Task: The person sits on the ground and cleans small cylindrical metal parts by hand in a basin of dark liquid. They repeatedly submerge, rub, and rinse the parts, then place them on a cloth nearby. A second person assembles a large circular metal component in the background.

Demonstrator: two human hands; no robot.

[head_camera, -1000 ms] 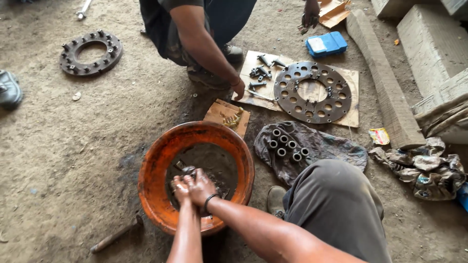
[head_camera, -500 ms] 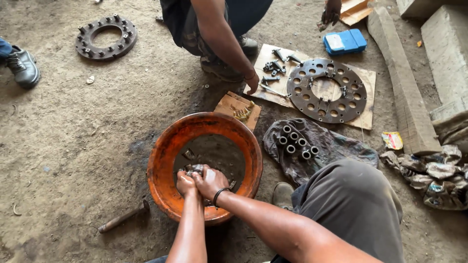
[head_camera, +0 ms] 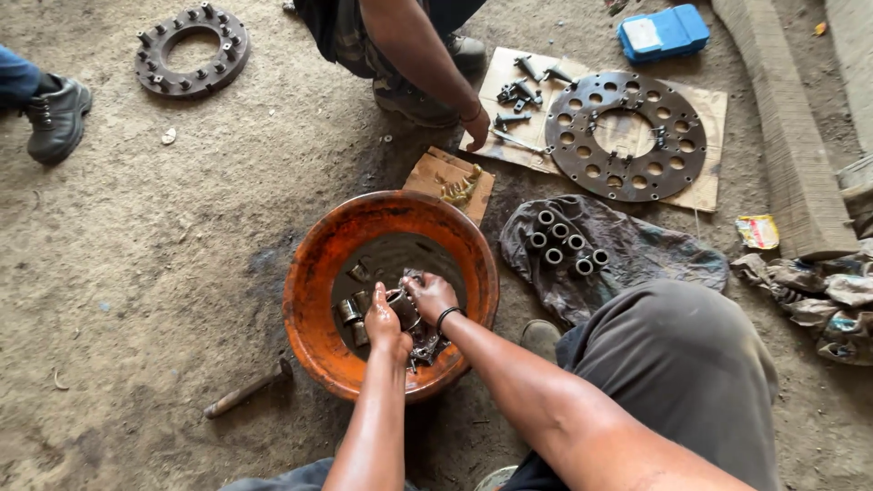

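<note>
Hands in the orange basin (head_camera: 309, 300)
I see my left hand (head_camera: 384, 320) and right hand (head_camera: 431, 296) both gripping one small metal part (head_camera: 402, 307) between them (lower centre of frame).

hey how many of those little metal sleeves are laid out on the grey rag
6 metal sleeves stand upright in a cluster on the grey rag, right of the orange basin: three in an upper diagonal row, three in a lower one. Similar pieces lie in the basin, partly hidden by the hands.
</note>
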